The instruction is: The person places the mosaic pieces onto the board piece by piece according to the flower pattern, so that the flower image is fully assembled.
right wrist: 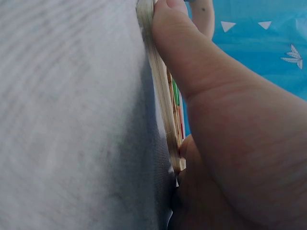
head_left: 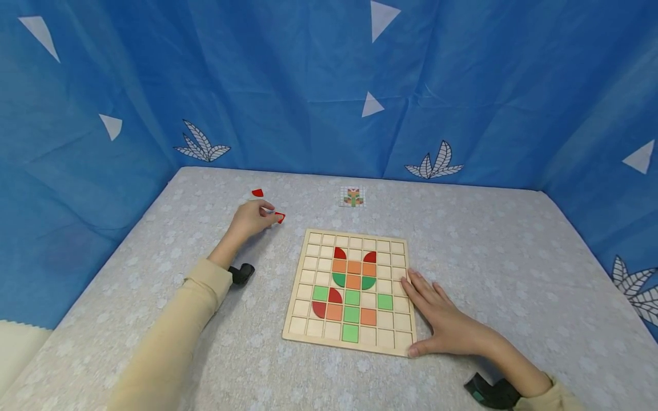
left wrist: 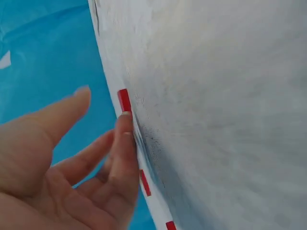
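Observation:
My left hand [head_left: 253, 218] is left of the board's far corner and touches a red piece [head_left: 281, 216] on the table. In the left wrist view a fingertip meets that piece's end, while the thumb stands well apart from it. Another red quarter-round piece [head_left: 257, 193] lies just beyond this hand. The square wooden grid board [head_left: 293, 328] holds red, orange and green pieces in several cells. My right hand [head_left: 447, 325] rests along the board's right side, fingers spread on the rim and thumb at the near right corner.
A small pattern card [head_left: 352, 197] with a coloured flower-like figure lies behind the board. Left wrist view shows further red pieces [left wrist: 145, 182] beyond the fingers. A blue curtain [head_left: 308, 85] stands along the table's back and sides. Black wrist devices [head_left: 243, 274] sit beneath both forearms.

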A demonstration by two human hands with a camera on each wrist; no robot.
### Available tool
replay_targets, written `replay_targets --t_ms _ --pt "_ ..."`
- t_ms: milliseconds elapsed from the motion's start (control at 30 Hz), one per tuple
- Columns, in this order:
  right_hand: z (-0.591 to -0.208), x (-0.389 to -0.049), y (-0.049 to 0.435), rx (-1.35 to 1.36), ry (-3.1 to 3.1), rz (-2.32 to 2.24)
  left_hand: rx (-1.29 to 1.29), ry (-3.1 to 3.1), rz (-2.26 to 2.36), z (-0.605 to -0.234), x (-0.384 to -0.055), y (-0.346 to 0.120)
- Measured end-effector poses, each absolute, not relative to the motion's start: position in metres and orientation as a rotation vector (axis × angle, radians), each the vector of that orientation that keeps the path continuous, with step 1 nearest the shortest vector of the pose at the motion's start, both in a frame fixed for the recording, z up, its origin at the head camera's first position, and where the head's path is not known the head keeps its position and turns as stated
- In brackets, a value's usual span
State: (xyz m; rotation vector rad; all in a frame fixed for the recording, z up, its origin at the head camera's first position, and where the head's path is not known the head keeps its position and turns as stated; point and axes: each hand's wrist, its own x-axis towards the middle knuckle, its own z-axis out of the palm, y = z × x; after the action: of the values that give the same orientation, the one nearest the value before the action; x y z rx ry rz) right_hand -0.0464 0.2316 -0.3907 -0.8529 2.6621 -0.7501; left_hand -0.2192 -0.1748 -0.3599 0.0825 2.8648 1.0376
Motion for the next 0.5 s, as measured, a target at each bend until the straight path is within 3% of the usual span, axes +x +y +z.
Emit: replay_targets --t_ms 500 --pt "-0.391 -0.046 0.232 -0.860 2.671 -0.757 0.031 2.925 0.915 -0.369 -0.233 -0.171"
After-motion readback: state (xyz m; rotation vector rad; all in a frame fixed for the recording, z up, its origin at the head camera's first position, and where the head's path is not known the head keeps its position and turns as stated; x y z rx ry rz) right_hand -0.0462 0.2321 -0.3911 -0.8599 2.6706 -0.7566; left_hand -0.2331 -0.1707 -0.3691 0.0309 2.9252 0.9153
